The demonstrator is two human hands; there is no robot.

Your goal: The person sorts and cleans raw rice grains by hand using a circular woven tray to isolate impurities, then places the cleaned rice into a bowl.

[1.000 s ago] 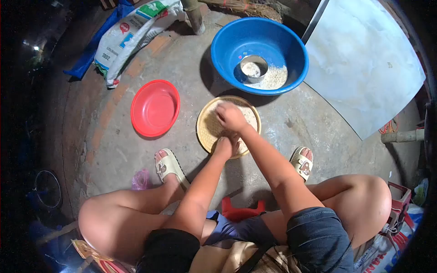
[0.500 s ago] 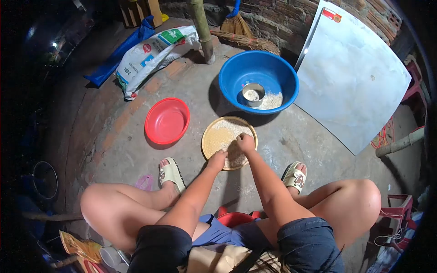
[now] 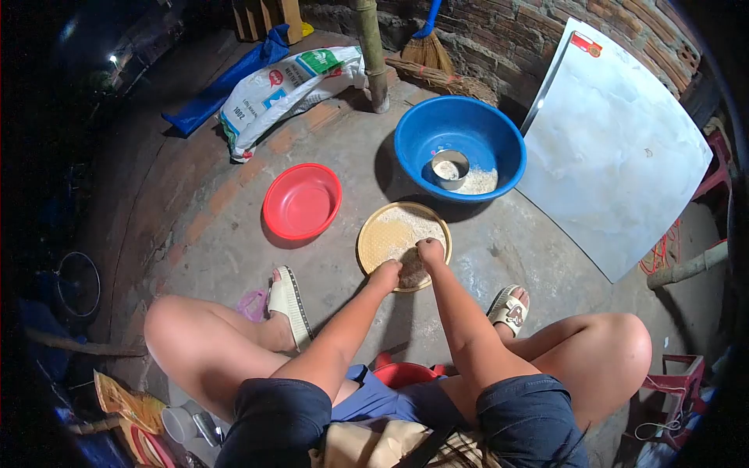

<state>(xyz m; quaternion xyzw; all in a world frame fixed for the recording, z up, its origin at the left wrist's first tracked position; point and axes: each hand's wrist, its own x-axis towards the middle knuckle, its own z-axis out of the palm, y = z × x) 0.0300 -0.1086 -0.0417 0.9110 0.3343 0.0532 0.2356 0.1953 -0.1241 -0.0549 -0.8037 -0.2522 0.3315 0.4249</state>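
A round woven tray (image 3: 380, 234) with pale grain spread over it lies on the concrete floor between my feet. My left hand (image 3: 385, 274) rests on the tray's near edge, fingers curled into the grain. My right hand (image 3: 430, 251) sits beside it on the grain, fingers bent down. Whether either hand grips grain is hidden. Just beyond the tray stands a blue basin (image 3: 460, 146) holding more grain and a small metal bowl (image 3: 450, 168).
An empty red basin (image 3: 301, 201) sits left of the tray. A white sack (image 3: 285, 87) and a broom (image 3: 427, 48) lie by the brick wall. A large pale board (image 3: 620, 148) leans at right. A red stool (image 3: 403, 373) is under me.
My right hand drew back from the tray's far side to the near edge beside my left hand. The view lifted, so the wall and sack show more.
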